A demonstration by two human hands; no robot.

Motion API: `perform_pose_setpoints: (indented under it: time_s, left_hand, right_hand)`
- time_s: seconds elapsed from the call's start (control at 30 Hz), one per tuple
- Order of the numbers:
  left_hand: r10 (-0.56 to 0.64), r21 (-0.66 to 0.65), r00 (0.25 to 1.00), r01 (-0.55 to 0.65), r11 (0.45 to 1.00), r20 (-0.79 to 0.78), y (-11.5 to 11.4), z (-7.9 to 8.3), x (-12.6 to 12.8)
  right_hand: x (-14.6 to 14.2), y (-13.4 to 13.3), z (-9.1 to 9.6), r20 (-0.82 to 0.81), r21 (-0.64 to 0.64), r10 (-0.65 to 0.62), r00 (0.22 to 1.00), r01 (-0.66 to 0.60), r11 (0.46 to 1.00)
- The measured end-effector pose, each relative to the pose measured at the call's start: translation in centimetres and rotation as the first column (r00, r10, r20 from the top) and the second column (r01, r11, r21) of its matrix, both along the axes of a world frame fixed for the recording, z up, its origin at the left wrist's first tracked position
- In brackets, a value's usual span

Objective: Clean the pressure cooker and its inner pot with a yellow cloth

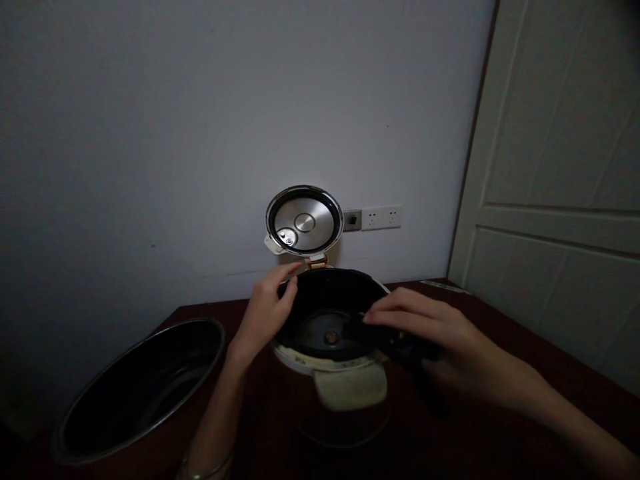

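Note:
An electric pressure cooker (297, 360) stands in front of me with its round metal-lined lid (325, 223) raised. No inner pot sits in it; the heating plate (310, 330) shows at the bottom of its dark cavity. My left hand (267, 303) is at the cooker's left rim, fingers behind the edge and thumb on the inner side, gripping it. In my right hand (440, 333), over the right rim, is a limp dark cloth (407, 350). One part of it reaches into the cavity and another hangs down outside. Its exact kind is hard to make out in the dim light.
A large dark inner pot (150, 427) with a metal rim lies tilted on the dark red tabletop (530, 360) at the left. Behind the cooker, wall sockets (381, 217) are set in the pale wall. A white panelled door (555, 200) borders the right side.

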State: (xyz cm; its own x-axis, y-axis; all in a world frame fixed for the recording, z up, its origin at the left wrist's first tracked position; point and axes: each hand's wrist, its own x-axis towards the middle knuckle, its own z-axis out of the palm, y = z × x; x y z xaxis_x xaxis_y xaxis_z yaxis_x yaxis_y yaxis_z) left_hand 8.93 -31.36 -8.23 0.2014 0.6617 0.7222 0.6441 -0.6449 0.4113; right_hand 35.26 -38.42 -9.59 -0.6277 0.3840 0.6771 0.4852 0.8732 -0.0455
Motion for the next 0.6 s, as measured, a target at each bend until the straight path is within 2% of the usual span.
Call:
perform_pose_setpoints:
  time_s: [0.07,0.17,0.27,0.37,0.6]
  left_hand:
    - [-0.018,0.032,0.999,0.019,0.999,-0.042,-1.0,-0.4,0.2]
    - [-0.035,0.045,0.997,0.039,0.998,-0.073,-2.1,-1.0,-0.2]
    - [-0.054,0.045,0.994,0.058,0.997,-0.095,-3.0,-1.3,-0.9]
    - [-0.073,0.071,0.990,0.082,0.994,-0.121,-3.9,-1.3,-1.4]
    - [-0.082,0.196,0.983,0.114,0.974,-0.162,-6.1,-1.0,-3.5]
  right_hand:
    - [-2.9,-0.9,0.1,0.127,0.045,0.066,0.990,-0.073,0.996]
    - [-6.7,-1.6,0.0,0.330,0.117,0.036,0.943,-0.078,0.990]
    - [-8.4,-1.8,-0.3,0.406,0.120,0.022,0.914,-0.077,0.990]
    - [-7.9,-2.3,-0.6,0.405,0.057,0.065,0.912,-0.096,0.994]
    - [-4.2,-4.3,-1.1,0.290,-0.062,0.079,0.954,-0.063,0.996]
